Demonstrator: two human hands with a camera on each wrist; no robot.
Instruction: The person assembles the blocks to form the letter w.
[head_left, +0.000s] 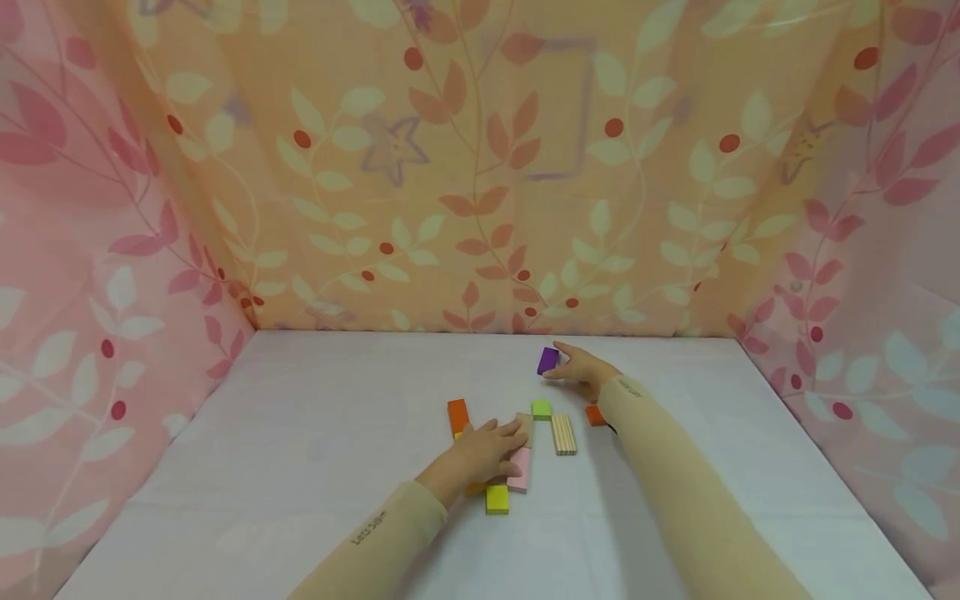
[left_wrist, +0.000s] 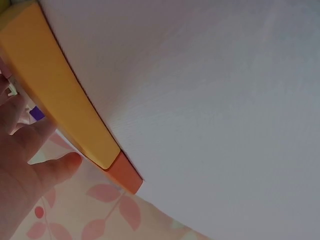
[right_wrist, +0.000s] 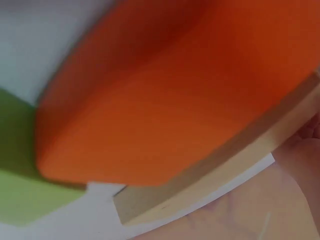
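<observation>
Reaching both ways over a white table (head_left: 300,417) like this, I'd say the trick is letting one arm be the anchor. Right sleeve (head_left: 682,467) runs long from the lower right toward the middle; left sleeve (head_left: 378,537) comes up shorter from the bottom edge, left of centre. Left hand (head_left: 476,454) is palm down, fingers loosely spread, gripping nothing. Right hand (head_left: 581,367) has thumb and forefinger curved into a narrow C facing left.

Long pieces next. By the left hand there's a golden block (left_wrist: 60,85) lined up with the left orange block (head_left: 458,415), and the fingertips rest on the pink block (head_left: 522,482) and wood block (head_left: 529,425). Go light there imo, a heavy palm could knock that lot crooked. Striped block (head_left: 564,435) sits a bit right of those.

Purple block (head_left: 548,361) is the one to watch: just right of and below mid-frame, with that C round its near and far ends. Can't tell how firm the pinch is. I'd square it between the fingertips and mind the right orange block (head_left: 595,416), since the forearm is right over it. Little green block (head_left: 541,409) is near too.
</observation>
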